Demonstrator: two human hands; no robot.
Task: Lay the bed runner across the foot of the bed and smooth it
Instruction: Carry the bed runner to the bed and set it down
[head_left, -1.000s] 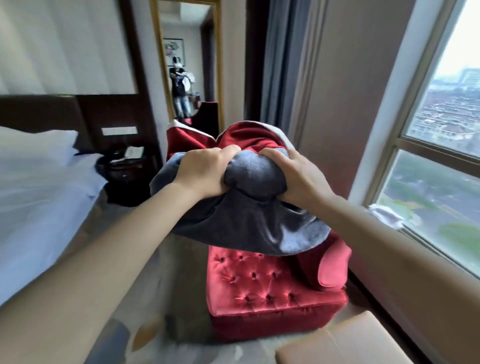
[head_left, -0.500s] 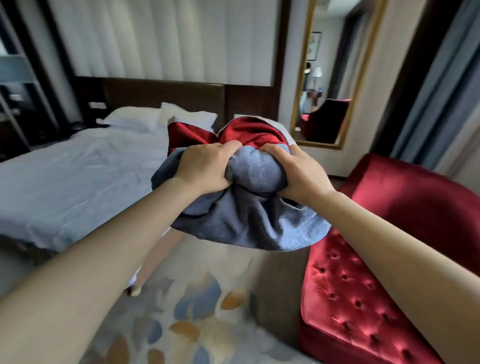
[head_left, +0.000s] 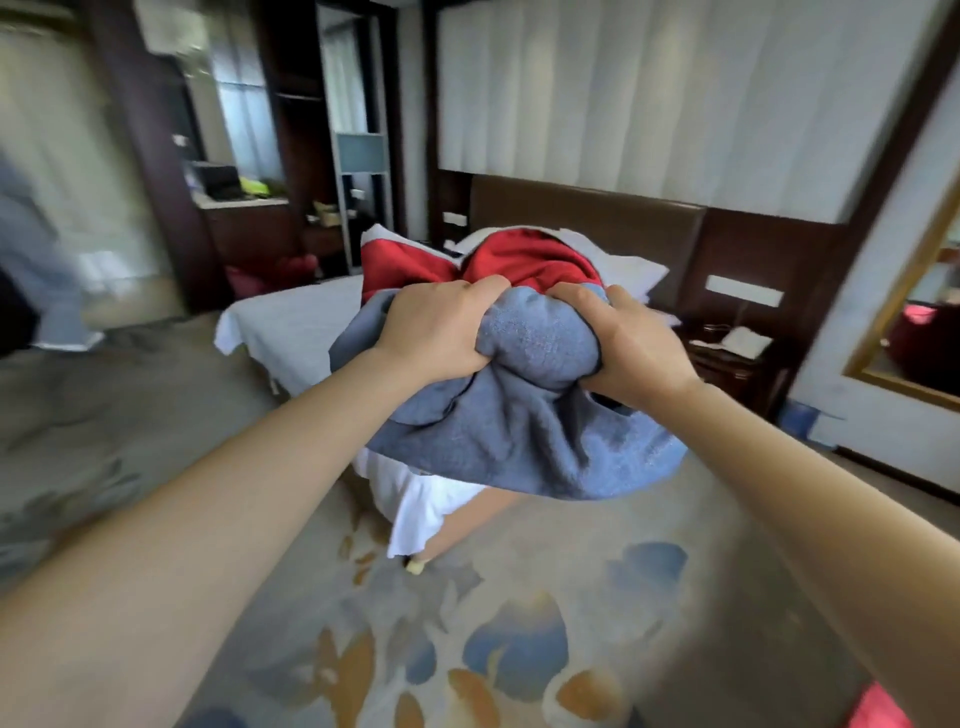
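Observation:
The bed runner (head_left: 519, 431) is a bundled cloth, grey-blue on the near side and red on the far side, held up in the air in front of me. My left hand (head_left: 436, 327) grips its top left with curled fingers. My right hand (head_left: 631, 345) grips its top right the same way. Behind the bundle stands the bed (head_left: 291, 327) with white sheets, its foot corner pointing toward me. White pillows (head_left: 623, 270) lie at the dark headboard, partly hidden by the runner.
A patterned carpet (head_left: 493, 649) covers the floor between me and the bed. A dark nightstand (head_left: 727, 353) stands right of the bed, below a gold-framed mirror (head_left: 904, 332). Dark shelving (head_left: 291, 208) fills the back left. A red seat corner (head_left: 883, 709) shows at bottom right.
My view has swung left from the window and red armchair to face the bed's corner. Both hands keep the same grip on the bundled runner.

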